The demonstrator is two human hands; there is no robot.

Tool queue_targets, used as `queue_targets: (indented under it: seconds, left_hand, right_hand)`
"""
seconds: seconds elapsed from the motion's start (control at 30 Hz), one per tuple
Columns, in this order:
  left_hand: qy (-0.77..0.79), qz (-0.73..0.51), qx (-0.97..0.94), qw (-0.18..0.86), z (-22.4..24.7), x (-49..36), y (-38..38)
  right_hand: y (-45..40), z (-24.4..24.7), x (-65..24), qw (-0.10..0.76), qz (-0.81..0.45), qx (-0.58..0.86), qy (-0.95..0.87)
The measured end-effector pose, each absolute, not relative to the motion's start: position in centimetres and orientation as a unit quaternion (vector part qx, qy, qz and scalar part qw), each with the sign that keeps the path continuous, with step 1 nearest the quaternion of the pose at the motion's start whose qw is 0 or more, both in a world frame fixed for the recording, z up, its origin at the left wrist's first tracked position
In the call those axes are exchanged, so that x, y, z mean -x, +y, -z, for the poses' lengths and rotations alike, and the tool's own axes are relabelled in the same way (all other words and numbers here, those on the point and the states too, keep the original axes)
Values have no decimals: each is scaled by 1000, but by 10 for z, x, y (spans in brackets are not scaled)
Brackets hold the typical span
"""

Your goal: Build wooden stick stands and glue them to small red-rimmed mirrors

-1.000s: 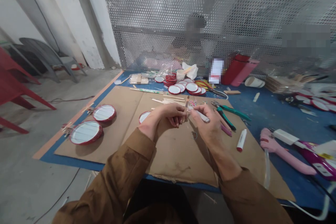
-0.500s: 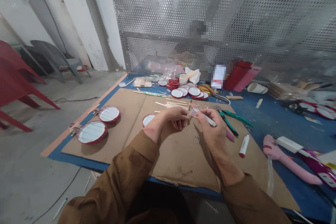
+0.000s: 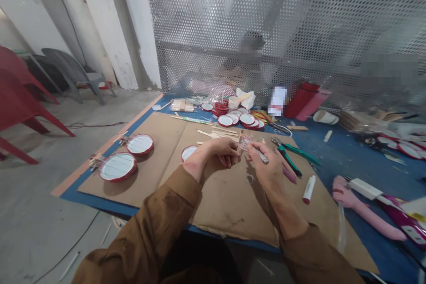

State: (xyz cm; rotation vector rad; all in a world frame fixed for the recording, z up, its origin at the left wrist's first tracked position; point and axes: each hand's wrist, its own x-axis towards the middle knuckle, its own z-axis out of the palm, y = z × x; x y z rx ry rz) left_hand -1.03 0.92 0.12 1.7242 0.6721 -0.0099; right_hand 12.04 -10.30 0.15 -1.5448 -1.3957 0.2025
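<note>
**Over the cardboard (image 3: 229,204), a light strip and a slim pen**

Above the middle of the bench (image 3: 328,148), my left hand (image 3: 226,151) is closed, pinching a thin strip (image 3: 241,136) that stands almost upright at my fingertips. My right hand (image 3: 264,164) is curled around a pale pen (image 3: 262,157), its rear end poking out past my fingers. The two hands nearly meet, and I cannot tell whether pen and strip touch.

The strip looks like wood, so I judge it very light, stiff along its length and easy to snap if bent sideways. It seems best held low on its flat faces, with the upper part left free. The pen looks like smooth plastic: light, hard, a little slippery, and happiest gripped near its front.

Beyond my left hand lie loose sticks (image 3: 219,134); a tangle of coloured bits (image 3: 246,140) sits just behind my fingertips. Right of my right hand are the pliers (image 3: 286,159) and a red-capped marker (image 3: 309,190).
</note>
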Motion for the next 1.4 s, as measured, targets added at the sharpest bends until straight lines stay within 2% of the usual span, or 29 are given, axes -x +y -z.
queue_targets:
  seconds: [0.37,1.4]
  left_hand:
    - [297,10,-738,606,-6,11,6]
    - [290,8,-736,611,-4,12,8]
  right_hand:
    - [-100,5,-122,501,-77,598,-621]
    - [-106,2,-120,482,-106,609,-621]
